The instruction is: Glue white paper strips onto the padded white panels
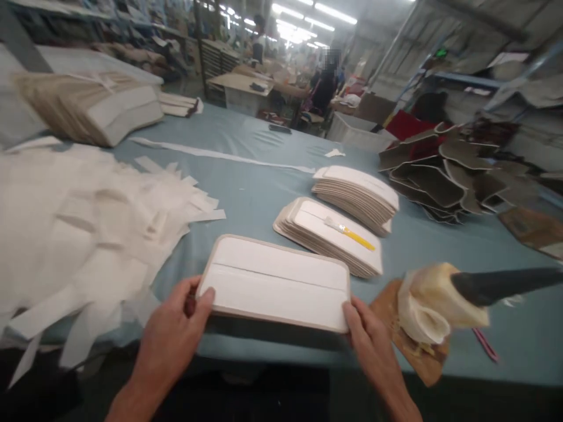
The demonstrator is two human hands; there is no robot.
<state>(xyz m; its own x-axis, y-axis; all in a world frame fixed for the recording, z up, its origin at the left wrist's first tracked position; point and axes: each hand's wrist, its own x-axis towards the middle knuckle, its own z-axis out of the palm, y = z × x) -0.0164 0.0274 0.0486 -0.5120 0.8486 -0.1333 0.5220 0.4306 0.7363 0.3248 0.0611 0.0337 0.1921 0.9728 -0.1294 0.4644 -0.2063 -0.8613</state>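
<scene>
Between my two hands is a rounded rectangular panel (277,281), white on its upper face with a beige border and a dark line along its length. My left hand (180,328) grips its left end, thumb on top. At the right end, my right hand (369,334) pinches the corner, its fingers partly hidden beneath. Just beyond the panel sits a stack of similar panels (303,237) with a yellow-handled utility knife (352,234) lying on it. A second stack (352,199) stands behind that one.
White fabric strips (101,234) heap up on the left, below a bundle of beige panels (88,108). To the right, a glue-crusted pot (422,305) with a dark handle rests on brown board. Dark curved pieces (453,170) pile at the back right of the blue-green table (246,193).
</scene>
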